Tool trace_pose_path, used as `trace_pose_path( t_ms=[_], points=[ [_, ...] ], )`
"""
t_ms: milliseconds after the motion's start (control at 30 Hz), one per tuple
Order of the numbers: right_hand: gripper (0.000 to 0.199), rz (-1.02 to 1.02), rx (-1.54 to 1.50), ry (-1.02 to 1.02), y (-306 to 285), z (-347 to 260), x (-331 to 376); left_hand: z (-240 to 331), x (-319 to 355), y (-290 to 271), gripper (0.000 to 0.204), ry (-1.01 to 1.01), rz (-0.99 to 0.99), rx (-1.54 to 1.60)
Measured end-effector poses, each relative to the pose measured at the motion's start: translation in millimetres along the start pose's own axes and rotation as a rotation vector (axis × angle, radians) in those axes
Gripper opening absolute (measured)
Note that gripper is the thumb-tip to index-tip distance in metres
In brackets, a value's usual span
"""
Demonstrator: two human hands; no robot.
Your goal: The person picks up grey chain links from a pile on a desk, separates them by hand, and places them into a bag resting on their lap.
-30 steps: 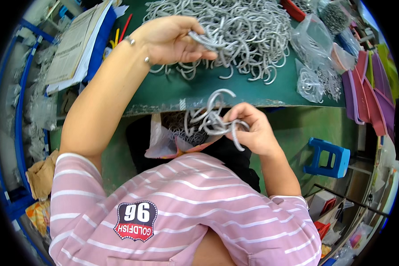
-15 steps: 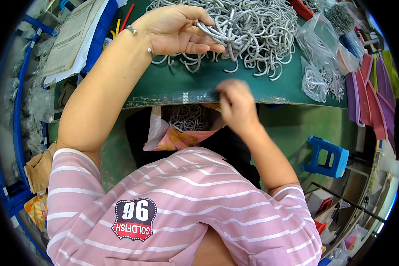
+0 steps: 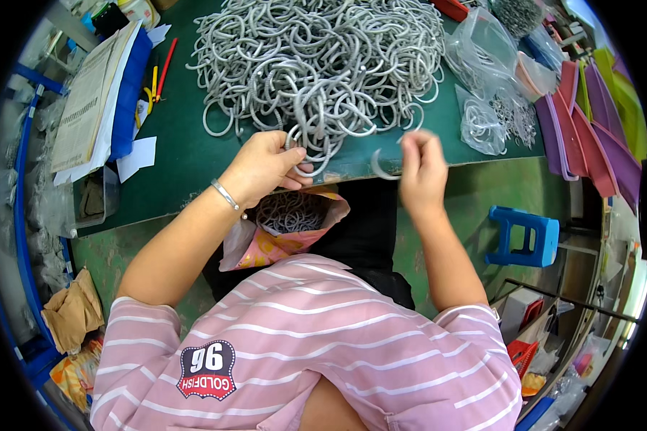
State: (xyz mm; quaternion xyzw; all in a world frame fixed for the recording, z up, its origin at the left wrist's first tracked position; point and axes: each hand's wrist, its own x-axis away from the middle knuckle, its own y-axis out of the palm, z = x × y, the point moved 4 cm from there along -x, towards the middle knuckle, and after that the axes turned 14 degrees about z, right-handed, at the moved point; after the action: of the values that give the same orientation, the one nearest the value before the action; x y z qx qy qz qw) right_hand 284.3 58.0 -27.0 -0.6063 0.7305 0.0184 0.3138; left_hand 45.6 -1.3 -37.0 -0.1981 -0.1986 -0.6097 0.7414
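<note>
A large heap of grey, open C-shaped rings [image 3: 316, 65] covers the middle of the green table [image 3: 171, 169]. At the heap's near edge, my left hand [image 3: 269, 169] is closed on a few of these rings, its thumb on top; which ones it grips and which only lie against it is hard to tell. To the right, my right hand [image 3: 424, 169] pinches a single C-shaped ring [image 3: 382, 168] by one end, slightly blurred. Below the table edge, an open pink and yellow bag [image 3: 266, 248] with many rings inside sits in front of my body.
Clear plastic bags [image 3: 484, 122] with metal parts lie on the table's right side. Pink, purple and green strips [image 3: 582, 122] hang at the right edge. Papers on a blue tray [image 3: 126, 108] and coloured pens [image 3: 167, 68] lie left. A blue stool [image 3: 522, 237] stands on the floor.
My left hand has come from over the heap toward the table's near edge. My right hand has moved right, away from above the bag, and now shows a ring. The view has shifted.
</note>
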Motion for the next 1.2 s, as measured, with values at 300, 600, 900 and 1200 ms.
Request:
trace_pose_path(
  t_ms=[300,600,900,1200],
  points=[
    [0.055,-0.159,0.517,-0.158,15,32,-64,-2,-3,5,0.024,0.287,0.256,-0.049],
    [0.020,-0.144,0.083,-0.065,-13,26,-67,96,30,-21,0.024,0.276,0.161,0.197],
    [0.014,0.034,-0.332,0.217,-21,-1,-81,14,1,-33,0.028,0.353,0.367,-0.119],
    [0.014,0.029,-0.434,0.369,-34,-17,-108,-3,8,-22,0.026,0.346,0.377,-0.098]
  ],
)
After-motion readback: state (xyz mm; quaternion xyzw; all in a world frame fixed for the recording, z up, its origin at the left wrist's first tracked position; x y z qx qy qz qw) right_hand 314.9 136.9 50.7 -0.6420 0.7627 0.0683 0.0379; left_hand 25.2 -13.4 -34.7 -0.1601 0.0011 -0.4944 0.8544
